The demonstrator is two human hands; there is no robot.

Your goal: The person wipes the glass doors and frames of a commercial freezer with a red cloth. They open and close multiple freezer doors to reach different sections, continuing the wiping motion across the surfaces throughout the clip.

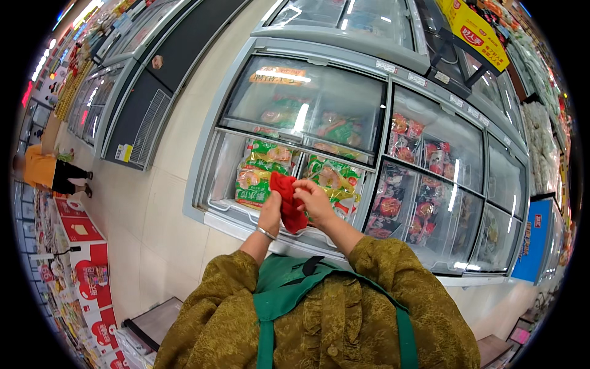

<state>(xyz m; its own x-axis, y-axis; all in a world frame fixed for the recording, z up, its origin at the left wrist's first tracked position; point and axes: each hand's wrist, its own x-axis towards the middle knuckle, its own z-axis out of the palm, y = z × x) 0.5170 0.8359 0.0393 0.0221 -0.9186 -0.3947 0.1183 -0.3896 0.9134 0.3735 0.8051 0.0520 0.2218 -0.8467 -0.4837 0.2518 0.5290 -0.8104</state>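
Note:
A bunched red cloth (291, 214), possibly a glove, is held up in front of me over the chest freezer (196, 189). My left hand (271, 213), with a bracelet at the wrist, grips its left side. Bent fingers of my right hand (315, 201) pinch its upper right edge. Below both hands, the near part of a freezer compartment lies uncovered, its sliding glass lid (299, 101) pushed to the far side. Inside are green bags of frozen food (252, 187) on the left and more green bags (336, 177) on the right, parted by a divider.
Closed glass lids (426, 217) cover red-and-black packs to the right. A blue freezer (534, 240) stands beyond them. Left of the aisle floor (143, 207) is a dark-sided freezer (133, 120). A person in an orange top (40, 167) is farther left, near red display boxes (90, 272).

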